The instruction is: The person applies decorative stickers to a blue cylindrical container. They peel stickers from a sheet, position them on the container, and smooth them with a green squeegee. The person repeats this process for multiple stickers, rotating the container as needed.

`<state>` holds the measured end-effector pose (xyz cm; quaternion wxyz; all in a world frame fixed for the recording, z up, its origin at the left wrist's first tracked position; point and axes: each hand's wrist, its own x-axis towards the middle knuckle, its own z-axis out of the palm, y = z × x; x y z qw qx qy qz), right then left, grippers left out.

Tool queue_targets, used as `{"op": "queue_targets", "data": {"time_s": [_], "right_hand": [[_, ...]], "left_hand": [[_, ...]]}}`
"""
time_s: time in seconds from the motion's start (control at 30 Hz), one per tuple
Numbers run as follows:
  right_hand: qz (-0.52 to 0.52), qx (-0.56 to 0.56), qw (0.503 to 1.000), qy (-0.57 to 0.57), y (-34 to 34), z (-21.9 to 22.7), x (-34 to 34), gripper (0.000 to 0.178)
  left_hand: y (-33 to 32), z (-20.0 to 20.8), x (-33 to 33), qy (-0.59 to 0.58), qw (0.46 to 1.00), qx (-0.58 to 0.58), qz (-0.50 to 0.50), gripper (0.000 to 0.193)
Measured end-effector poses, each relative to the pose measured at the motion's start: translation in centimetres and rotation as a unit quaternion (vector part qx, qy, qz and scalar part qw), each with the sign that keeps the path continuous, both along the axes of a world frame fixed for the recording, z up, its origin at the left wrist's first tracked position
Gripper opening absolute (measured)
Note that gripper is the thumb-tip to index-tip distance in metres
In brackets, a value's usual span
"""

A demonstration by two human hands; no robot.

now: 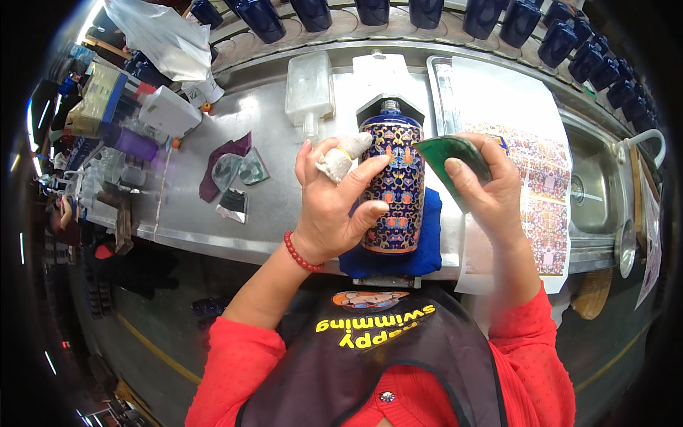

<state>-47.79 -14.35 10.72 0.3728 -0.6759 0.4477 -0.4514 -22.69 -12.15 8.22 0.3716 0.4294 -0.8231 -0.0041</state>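
Observation:
A dark blue bottle with a colourful floral pattern lies on its back, its bare neck pointing away from me. My left hand is spread over its left side, index fingertip and thumb on the patterned surface. One finger of that hand wears a white cloth cover with a yellow band. To the right of the bottle, my right hand grips a flat green scraper, its edge close to the bottle's upper right side. Beneath the bottle is a blue cloth, and a grey holder surrounds its neck.
Patterned sheets lie at the right, beside a metal sink. A clear bottle-shaped block stands beyond my left hand. Scrapers and a purple cloth rest on the steel table. Several blue bottles line the curved conveyor behind.

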Motion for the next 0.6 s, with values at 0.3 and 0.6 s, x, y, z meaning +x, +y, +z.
{"op": "queue_targets", "data": {"time_s": [0.3,0.6], "right_hand": [[0.019,-0.013,0.999,0.047,-1.1,1.0,-0.3,0.03],[0.013,0.044,0.999,0.006,-0.5,1.2,-0.7,0.03]], "left_hand": [[-2.4,1.2,-2.0,0.152,0.981,0.115,0.023,0.037],[-4.3,1.1,-2.9,0.204,0.961,0.185,0.029,0.042]]}}
